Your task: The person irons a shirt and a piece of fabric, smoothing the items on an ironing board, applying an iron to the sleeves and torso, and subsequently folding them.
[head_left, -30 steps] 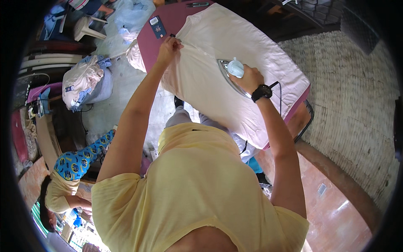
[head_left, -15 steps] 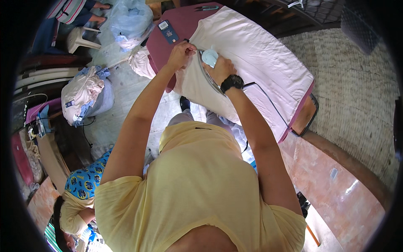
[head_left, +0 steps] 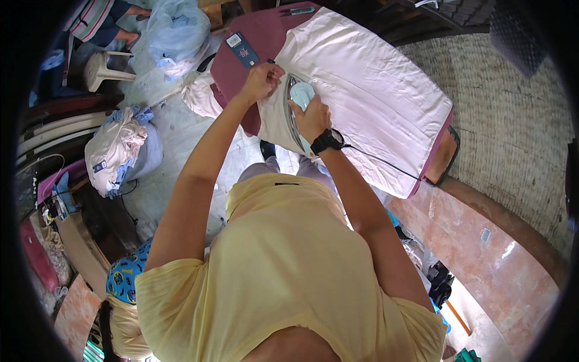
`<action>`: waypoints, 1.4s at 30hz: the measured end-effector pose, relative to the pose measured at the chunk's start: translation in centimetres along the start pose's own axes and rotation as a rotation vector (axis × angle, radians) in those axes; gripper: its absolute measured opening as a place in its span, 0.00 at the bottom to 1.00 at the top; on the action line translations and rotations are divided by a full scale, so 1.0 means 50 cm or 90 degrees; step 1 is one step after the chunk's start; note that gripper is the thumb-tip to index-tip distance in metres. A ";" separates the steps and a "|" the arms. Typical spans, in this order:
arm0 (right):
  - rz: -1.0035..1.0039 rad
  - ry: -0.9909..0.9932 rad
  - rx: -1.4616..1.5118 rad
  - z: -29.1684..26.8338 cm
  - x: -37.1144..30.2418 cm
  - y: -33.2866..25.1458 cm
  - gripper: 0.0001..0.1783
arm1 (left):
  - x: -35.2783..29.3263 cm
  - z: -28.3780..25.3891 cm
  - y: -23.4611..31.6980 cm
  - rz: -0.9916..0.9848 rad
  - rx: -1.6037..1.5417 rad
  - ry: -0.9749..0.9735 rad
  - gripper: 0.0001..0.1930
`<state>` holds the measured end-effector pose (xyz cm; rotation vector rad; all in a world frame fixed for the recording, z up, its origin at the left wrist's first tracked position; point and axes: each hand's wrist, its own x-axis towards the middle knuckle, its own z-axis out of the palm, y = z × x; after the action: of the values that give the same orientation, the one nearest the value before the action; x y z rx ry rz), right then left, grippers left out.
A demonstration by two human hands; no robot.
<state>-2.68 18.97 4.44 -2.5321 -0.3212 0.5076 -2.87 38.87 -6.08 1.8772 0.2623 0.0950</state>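
Note:
A pale, off-white cloth (head_left: pixel 368 90) lies spread over a maroon ironing board (head_left: pixel 265 33). My right hand (head_left: pixel 313 120) is closed round the handle of a light blue iron (head_left: pixel 302 93). The iron rests on the cloth near its left edge, its metal tip pointing away from me. Just left of that tip, my left hand (head_left: pixel 263 82) has its fingers pinched at the cloth's edge; the fingertips partly hide the fabric there. A dark blue tag (head_left: pixel 242 50) lies on the bare maroon cover beyond my left hand.
Thread snips (head_left: pixel 298 11) lie at the board's far end. The iron's black cord (head_left: pixel 383 160) runs right across the cloth. Left on the floor are a clothes bundle (head_left: pixel 117 148), a clear plastic bag (head_left: pixel 178 36) and a beige stool (head_left: pixel 102 71). Another person (head_left: pixel 126 301) is at lower left.
My right hand has drawn slightly nearer and left, and the iron has turned to point more directly away from me. The cord has shifted lower. My left hand stays near the cloth's edge.

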 end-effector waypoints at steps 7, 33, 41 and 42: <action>0.002 0.050 0.001 0.022 0.009 -0.007 0.32 | 0.004 -0.007 0.009 -0.044 -0.002 -0.012 0.17; -0.110 -0.055 -0.175 -0.168 0.045 0.120 0.33 | -0.007 0.005 0.011 0.104 0.079 0.004 0.17; -0.101 -0.014 -0.139 -0.158 0.032 0.124 0.34 | 0.005 0.084 0.087 0.258 0.416 -0.001 0.21; -0.078 -0.039 -0.148 -0.161 0.030 0.113 0.33 | 0.013 0.091 0.077 0.307 0.444 -0.004 0.22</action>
<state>2.72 11.11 7.30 -2.7016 -0.5842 0.5280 -0.80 33.64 -3.94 2.6044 -0.2003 0.3608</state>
